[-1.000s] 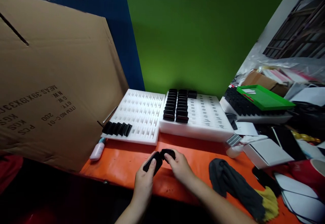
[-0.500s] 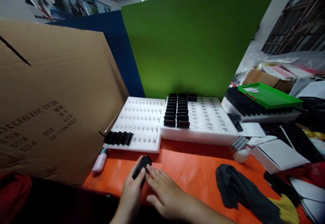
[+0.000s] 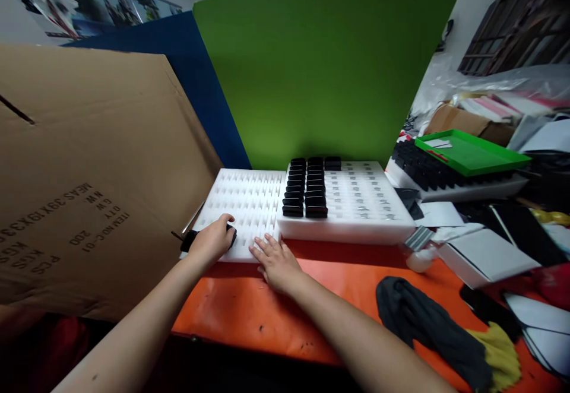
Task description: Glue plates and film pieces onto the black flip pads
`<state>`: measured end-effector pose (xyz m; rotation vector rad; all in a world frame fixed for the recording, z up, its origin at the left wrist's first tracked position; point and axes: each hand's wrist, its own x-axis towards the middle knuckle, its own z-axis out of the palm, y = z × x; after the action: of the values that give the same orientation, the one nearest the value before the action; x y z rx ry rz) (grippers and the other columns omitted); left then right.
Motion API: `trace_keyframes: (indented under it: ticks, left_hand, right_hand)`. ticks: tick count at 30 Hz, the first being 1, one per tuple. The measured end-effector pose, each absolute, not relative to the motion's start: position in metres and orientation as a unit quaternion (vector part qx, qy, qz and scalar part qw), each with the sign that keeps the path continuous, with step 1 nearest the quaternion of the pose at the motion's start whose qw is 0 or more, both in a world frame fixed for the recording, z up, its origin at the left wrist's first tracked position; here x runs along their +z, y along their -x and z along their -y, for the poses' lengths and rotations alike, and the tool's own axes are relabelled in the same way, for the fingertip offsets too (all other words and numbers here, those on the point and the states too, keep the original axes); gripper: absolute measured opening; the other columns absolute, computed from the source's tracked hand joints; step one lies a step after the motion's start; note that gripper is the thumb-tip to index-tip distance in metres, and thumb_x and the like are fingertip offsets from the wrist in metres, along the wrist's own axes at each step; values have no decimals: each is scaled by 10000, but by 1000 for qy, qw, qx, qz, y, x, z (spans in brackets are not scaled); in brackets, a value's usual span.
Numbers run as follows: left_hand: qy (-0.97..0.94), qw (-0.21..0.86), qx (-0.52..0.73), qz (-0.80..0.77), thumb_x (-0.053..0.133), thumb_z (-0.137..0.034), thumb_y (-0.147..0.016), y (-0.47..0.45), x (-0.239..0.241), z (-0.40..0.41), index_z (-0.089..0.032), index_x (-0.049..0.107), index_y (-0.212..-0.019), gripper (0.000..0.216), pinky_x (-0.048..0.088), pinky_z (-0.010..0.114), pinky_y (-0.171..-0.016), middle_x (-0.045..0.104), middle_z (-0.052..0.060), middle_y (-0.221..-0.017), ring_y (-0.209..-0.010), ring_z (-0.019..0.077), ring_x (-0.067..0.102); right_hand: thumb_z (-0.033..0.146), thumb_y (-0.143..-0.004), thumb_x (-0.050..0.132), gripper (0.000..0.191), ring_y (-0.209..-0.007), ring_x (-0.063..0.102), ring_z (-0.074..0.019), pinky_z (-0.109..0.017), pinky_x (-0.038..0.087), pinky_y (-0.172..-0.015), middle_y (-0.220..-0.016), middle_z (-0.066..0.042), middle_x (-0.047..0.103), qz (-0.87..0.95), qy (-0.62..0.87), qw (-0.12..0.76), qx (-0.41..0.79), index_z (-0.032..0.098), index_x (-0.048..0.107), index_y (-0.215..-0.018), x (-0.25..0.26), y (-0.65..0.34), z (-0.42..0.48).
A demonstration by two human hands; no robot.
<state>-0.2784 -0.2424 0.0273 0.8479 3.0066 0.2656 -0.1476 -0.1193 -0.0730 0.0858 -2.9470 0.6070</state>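
The orange surface (image 3: 253, 313) comes nearest, spread below both grips. Well to their right, a dark grey cloth with a yellow end (image 3: 427, 322) lies crumpled on it. The right grip (image 3: 279, 265) is loose and holds nothing, palm down, its spread fingers resting on the near right part of the white slotted foam tray (image 3: 243, 194). Just beside it, the left grip (image 3: 211, 241) curls over the near side of that tray, grasping a black oblong piece (image 3: 232, 236). The piece sits under the fingers, on the side facing the right grip; its visible part is a dark, smooth stretch with a rounded edge, the rest being covered by the hand. Whether it is seated in a slot cannot be told. On the left grip's other side, neighbouring black pieces (image 3: 189, 240) are partly hidden by the hand. A brown cardboard carton (image 3: 111, 126) with printed lettering rises to the left of this grip. Beyond the right grip and to its right, a thicker white foam block (image 3: 347, 230) bears two columns of glossy black pieces (image 3: 316, 186), with one more at the far end of a third. Behind both grips stands a green panel (image 3: 320, 66).
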Motion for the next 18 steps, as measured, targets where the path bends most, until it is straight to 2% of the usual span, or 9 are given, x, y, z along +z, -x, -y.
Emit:
trace_keyframes:
  ticks: [6, 10, 18]
  left_hand:
    - [-270, 26, 31, -962, 366, -343, -797, 285, 26, 234, -217, 481, -1092, 341, 416, 305, -629, 670, 77, -870, -772, 248, 622]
    - [-268, 16, 11, -963, 342, -322, -802, 284, 27, 231, -201, 478, -1096, 346, 407, 316, -649, 656, 105, -925, -819, 263, 610]
    - [-274, 16, -3, -961, 339, -322, -796, 288, 25, 232, -204, 493, -1073, 338, 411, 303, -608, 673, 93, -853, -743, 250, 622]
  right_hand:
    - [330, -850, 405, 569, -1329, 20, -204, -461, 188, -1017, -1468, 48, 117, 976, -26, 55, 208, 301, 188, -1375, -71, 146, 119]
    - [337, -848, 407, 565, -1328, 26, -208, -467, 190, -1013, -1467, 47, 125, 974, -26, 65, 216, 303, 196, -1372, -72, 146, 120]
    - [350, -838, 424, 585, -1331, 26, -208, -486, 205, -1003, -1466, 50, 126, 967, -25, 69, 244, 319, 188, -1372, -79, 149, 120]
